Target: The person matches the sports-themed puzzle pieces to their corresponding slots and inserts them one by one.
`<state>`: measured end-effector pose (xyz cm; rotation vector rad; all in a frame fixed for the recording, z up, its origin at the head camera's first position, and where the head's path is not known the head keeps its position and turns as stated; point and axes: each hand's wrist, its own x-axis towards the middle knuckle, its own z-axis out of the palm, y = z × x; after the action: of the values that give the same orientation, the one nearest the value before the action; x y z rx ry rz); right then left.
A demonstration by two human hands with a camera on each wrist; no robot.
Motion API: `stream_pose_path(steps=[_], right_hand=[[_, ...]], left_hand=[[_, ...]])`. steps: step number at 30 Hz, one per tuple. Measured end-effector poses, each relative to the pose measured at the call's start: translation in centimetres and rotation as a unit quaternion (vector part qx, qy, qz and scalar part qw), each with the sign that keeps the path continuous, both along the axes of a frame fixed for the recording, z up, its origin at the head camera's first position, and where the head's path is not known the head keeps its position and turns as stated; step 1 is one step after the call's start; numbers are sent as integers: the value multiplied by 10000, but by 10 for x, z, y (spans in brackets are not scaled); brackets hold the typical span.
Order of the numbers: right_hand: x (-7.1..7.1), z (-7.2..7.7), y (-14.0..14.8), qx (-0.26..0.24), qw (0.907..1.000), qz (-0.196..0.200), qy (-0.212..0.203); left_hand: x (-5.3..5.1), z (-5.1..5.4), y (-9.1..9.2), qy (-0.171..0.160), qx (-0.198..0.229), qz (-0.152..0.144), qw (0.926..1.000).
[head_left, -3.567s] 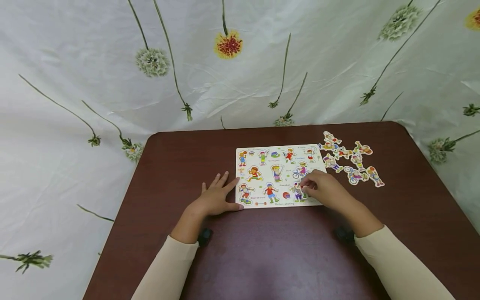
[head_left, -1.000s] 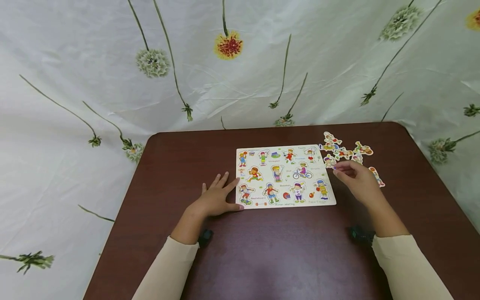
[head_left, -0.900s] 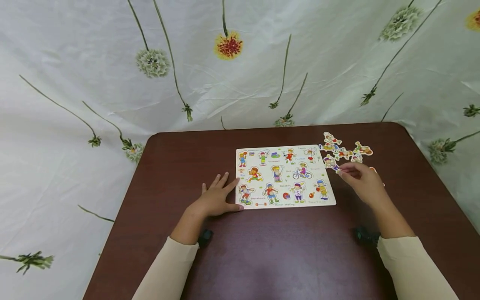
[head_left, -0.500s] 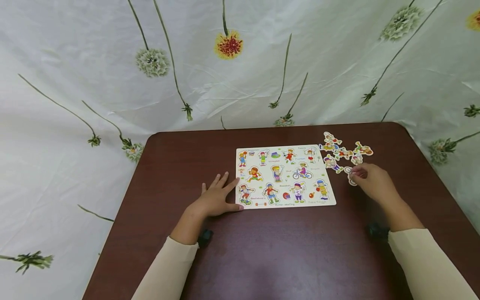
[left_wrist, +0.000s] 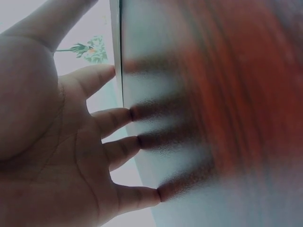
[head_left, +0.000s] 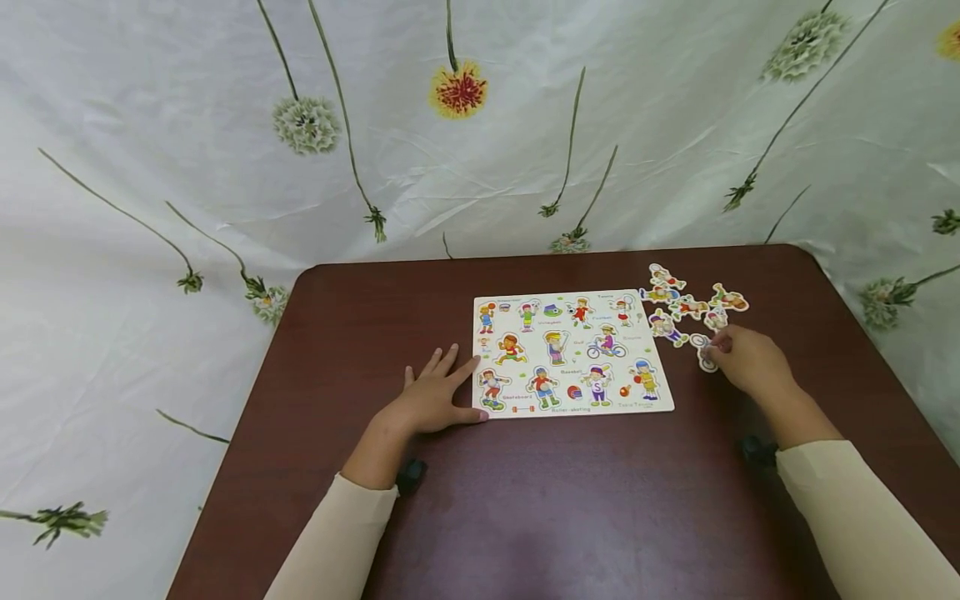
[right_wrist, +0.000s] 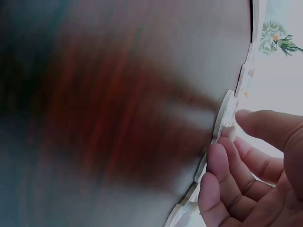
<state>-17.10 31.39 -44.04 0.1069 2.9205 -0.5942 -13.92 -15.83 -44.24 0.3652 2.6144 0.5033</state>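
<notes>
A puzzle board [head_left: 540, 358] printed with small sports figures lies flat on the table. At its left edge the left hand [head_left: 431, 400] is spread, with thumb and a finger touching the board; the left wrist view shows the same hand [left_wrist: 57, 127], its fingertips on the table. To the right of the board, the right hand [head_left: 753, 362] bends its fingers over a loose bicycle piece [head_left: 701, 342], covering part of it. In the right wrist view, fingers and thumb of this hand [right_wrist: 258, 165] surround a small pale knob [right_wrist: 228, 133] on a piece.
Several loose figure pieces [head_left: 688, 307] lie close together beside the board's right edge, some touching. The brown table [head_left: 525, 508] has its far edge against a white cloth [head_left: 510, 167] with printed flowers.
The right hand has moved from the board's lower right part, across the baseball figure piece, to the bicycle piece. Around the left hand nothing has visibly moved.
</notes>
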Motion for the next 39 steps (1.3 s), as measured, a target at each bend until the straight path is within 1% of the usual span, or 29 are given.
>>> stream_pose_path(steps=[9,13,16,19,26,28,33,39], right_hand=[[-1,0,0,98,9999,-64,-42],[-1,5,-1,58,9999,-49,77],[-1,9,-7,-66,9996,104,239],[-2,12,-18,-213,9987,298,357],[-8,15,-56,-407,9943,772,606],[-11,15,-67,-461,9934,856,602],[-16,14,-92,-556,9931,932,443],[-24,10,-114,-601,9929,999,238]], left_hand=[[0,0,0,-7,-22,-6,10000],[0,1,0,-3,19,6,10000],[0,1,0,17,24,17,10000],[0,2,0,29,21,18,10000],[0,2,0,46,11,29,10000],[0,1,0,49,3,29,10000],[0,1,0,15,16,34,10000],[0,1,1,-2,15,30,10000]])
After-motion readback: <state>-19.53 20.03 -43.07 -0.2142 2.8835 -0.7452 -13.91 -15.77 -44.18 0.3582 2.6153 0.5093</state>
